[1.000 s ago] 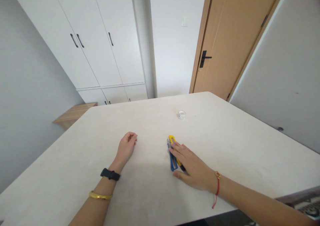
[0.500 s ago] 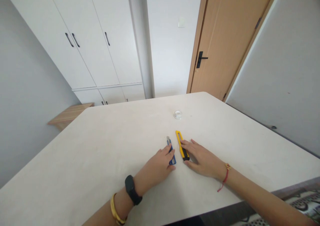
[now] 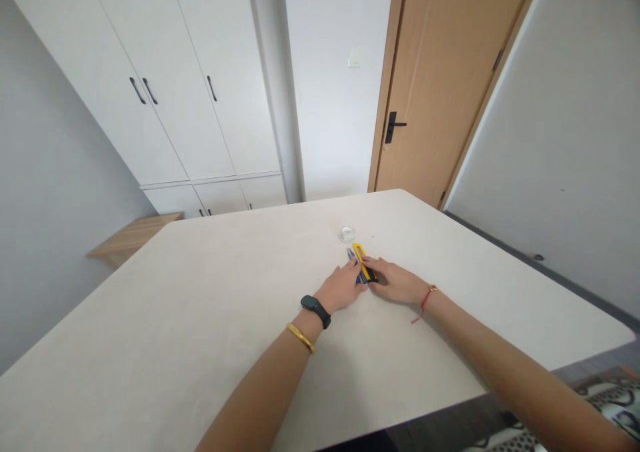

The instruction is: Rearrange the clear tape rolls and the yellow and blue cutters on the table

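Observation:
A yellow utility knife with a black end [image 3: 365,263] lies on the white table, pointing away from me. Pressed close along its left side is a blue utility knife [image 3: 352,255], partly covered by my fingers. My left hand [image 3: 343,287] has its fingers closed on the blue knife from the left. From the right, my right hand [image 3: 397,283] grips the yellow knife between thumb and fingers. Just beyond the tips of both knives sits a clear roll of tape [image 3: 347,234].
The white table [image 3: 200,305] spans the view. Behind it stand white cabinets [image 3: 200,125] and a wooden door [image 3: 450,72]. A wooden shelf [image 3: 133,235] is at the left, and patterned fabric [image 3: 595,405] shows at the lower right.
Both hands have moved forward across the table with the knives, which are now side by side and nearer the tape. The gap between the knives has closed.

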`<state>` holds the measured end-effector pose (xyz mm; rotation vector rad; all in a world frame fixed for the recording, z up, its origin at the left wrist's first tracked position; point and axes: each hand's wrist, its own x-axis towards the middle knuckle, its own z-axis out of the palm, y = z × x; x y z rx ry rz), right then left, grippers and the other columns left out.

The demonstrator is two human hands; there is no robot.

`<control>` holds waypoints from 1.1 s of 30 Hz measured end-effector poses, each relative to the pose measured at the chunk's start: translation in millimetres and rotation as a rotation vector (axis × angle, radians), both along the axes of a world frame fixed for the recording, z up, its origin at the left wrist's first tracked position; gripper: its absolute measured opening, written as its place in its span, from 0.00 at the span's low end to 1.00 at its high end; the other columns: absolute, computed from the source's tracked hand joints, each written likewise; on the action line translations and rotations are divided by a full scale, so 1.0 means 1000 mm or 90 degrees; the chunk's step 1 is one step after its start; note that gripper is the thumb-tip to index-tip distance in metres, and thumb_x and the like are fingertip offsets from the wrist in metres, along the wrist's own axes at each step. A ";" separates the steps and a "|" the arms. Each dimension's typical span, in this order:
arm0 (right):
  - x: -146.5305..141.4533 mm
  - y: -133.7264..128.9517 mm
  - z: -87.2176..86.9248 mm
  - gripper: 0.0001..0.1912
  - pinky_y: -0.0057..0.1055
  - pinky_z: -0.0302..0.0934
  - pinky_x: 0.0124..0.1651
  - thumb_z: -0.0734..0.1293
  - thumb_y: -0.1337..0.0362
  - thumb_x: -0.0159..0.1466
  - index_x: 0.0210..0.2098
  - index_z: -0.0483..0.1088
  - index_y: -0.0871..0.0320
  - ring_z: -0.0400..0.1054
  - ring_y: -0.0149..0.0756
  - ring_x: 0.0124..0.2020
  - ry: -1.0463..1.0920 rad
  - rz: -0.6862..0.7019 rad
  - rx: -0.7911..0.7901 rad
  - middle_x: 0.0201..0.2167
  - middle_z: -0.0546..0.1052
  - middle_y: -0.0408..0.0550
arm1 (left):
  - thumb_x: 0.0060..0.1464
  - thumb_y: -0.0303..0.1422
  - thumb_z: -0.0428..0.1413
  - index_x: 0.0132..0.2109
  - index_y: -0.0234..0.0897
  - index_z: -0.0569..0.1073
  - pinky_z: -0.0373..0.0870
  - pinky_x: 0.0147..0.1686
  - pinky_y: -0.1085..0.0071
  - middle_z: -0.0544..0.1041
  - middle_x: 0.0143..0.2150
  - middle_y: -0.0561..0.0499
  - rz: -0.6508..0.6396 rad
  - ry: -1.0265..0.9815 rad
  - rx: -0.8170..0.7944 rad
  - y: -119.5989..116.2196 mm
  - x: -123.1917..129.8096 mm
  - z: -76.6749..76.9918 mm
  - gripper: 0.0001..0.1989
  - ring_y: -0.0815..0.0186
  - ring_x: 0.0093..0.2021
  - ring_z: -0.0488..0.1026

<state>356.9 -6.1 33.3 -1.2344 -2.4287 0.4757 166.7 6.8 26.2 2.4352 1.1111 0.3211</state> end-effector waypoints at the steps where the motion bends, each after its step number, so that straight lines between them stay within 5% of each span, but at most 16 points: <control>1: 0.001 0.003 -0.002 0.29 0.55 0.46 0.66 0.64 0.68 0.58 0.59 0.65 0.54 0.63 0.50 0.60 0.009 0.001 0.011 0.59 0.69 0.54 | 0.59 0.36 0.49 0.65 0.35 0.57 0.50 0.64 0.51 0.53 0.70 0.37 0.001 -0.005 0.003 0.003 0.001 -0.002 0.28 0.51 0.66 0.56; 9: 0.007 0.011 -0.018 0.31 0.53 0.46 0.66 0.66 0.67 0.56 0.60 0.65 0.54 0.59 0.50 0.63 0.043 -0.013 0.056 0.61 0.66 0.56 | 0.58 0.36 0.49 0.66 0.34 0.56 0.49 0.64 0.48 0.52 0.70 0.37 0.012 -0.006 0.011 0.015 0.003 -0.003 0.30 0.52 0.67 0.55; 25: 0.007 0.011 -0.018 0.31 0.52 0.48 0.66 0.66 0.68 0.56 0.60 0.66 0.58 0.58 0.51 0.63 0.067 -0.018 0.055 0.62 0.65 0.58 | 0.58 0.34 0.50 0.65 0.32 0.58 0.51 0.64 0.54 0.54 0.69 0.37 0.015 -0.035 0.018 0.014 0.004 -0.003 0.29 0.52 0.67 0.55; 33: 0.011 0.010 -0.018 0.32 0.49 0.51 0.65 0.66 0.68 0.56 0.61 0.64 0.57 0.57 0.50 0.64 0.099 0.000 0.075 0.63 0.64 0.57 | 0.57 0.39 0.51 0.69 0.27 0.46 0.48 0.66 0.58 0.41 0.72 0.35 0.038 -0.097 -0.024 0.010 -0.008 0.000 0.39 0.55 0.71 0.42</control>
